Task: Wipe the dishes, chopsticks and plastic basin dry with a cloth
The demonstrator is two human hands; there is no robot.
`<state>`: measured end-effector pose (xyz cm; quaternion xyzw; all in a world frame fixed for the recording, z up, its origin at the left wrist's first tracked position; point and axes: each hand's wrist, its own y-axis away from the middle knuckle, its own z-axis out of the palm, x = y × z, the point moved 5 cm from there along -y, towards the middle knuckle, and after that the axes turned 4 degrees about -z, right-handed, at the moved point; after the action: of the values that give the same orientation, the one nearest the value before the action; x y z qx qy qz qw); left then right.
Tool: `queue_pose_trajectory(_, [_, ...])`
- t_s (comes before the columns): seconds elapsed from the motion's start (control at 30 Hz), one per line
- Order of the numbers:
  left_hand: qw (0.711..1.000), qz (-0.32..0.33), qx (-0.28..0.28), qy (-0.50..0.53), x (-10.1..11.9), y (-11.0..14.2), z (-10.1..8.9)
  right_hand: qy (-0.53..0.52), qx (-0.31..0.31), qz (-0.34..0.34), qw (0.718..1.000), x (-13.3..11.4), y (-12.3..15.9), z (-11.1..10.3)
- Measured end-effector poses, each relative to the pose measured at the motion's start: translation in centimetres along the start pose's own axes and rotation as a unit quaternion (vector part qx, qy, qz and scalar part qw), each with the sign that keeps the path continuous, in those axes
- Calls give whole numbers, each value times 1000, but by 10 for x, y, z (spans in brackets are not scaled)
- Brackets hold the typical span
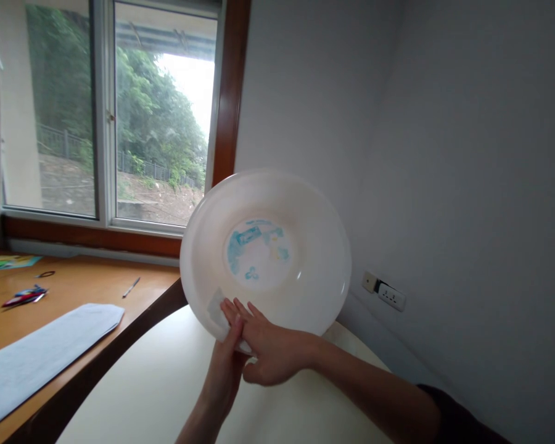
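A white plastic basin (321, 246) is tilted up on its side over the round table, its inside facing me. Blue printed pictures mark its round bottom. My left hand (226, 364) grips the basin's lower rim, its thumb on the inner side and its other fingers mostly hidden behind. Across the rim reaches my right hand (268, 339), its fingers stretched out and laid against the inner wall, the thumb bent below. Under those fingertips is a pale greyish rectangular patch (216, 305); whether it is a label or a cloth I cannot tell.
Below the basin is a white round table (152, 370). To the left, a wooden desk (152, 280) bears a folded white sheet (50, 351), several pens (25, 296), a single pen (131, 287) and a dark ring (46, 274). A wall socket (391, 296) is at the right.
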<state>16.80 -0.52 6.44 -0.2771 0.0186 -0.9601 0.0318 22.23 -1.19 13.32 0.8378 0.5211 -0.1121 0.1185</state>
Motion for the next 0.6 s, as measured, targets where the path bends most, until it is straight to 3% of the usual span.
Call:
queue_pose_trajectory(0.13, [1000, 5, -23, -18, 4, -1, 2, -94, -9, 10, 996, 4, 1, -6])
queue_pose_trajectory(0.3, [998, -13, -23, -51, 4, 2, 3, -141, 44, 37, 988, 12, 8, -17])
queue_pose_trajectory(0.4, [998, -6, -5, -70, 5, 1, 1, -48, 100, 46, 993, 12, 10, -28])
queue_pose_trajectory(0.5, [995, 2, 8, -97, 5, 1, 0, 126, 172, 33, 977, 5, 8, -45])
queue_pose_trajectory(0.6, [993, 13, 16, -116, 5, 2, 0, 320, 121, -5, 940, -9, -3, -47])
